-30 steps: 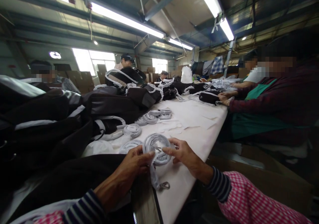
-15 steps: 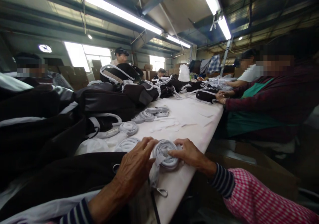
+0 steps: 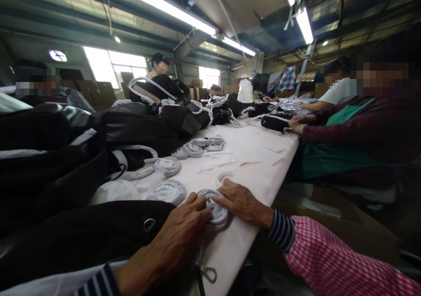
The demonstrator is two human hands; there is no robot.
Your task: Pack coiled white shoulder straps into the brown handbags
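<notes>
A coiled white strap [image 3: 218, 216] lies at the near part of the white table [image 3: 253, 164], between my two hands. My left hand [image 3: 184, 221] is closed on the coil's left side, its fingertips pressed at the middle. Along the right edge my right hand [image 3: 241, 201] grips it, thumb laid over the top. Below the coil, a metal snap hook [image 3: 209, 273] hangs near the table's edge. Beneath my left forearm is a black bag [image 3: 98, 230] with a metal D-ring [image 3: 149, 225]. My fingers hide part of the coil.
More white coils [image 3: 167, 192] lie left of my hands, with clear plastic [image 3: 115, 192] beside them. Black bags [image 3: 138, 127] are heaped along the left. Paper scraps [image 3: 217, 161] lie mid-table. Across the right edge, a co-worker in a green apron [image 3: 329, 158] handles a black bag [image 3: 274, 123].
The coil has shifted slightly left and nearer. My left fingers have moved onto its middle, and my right hand has come left with it. The view has shifted a little.
</notes>
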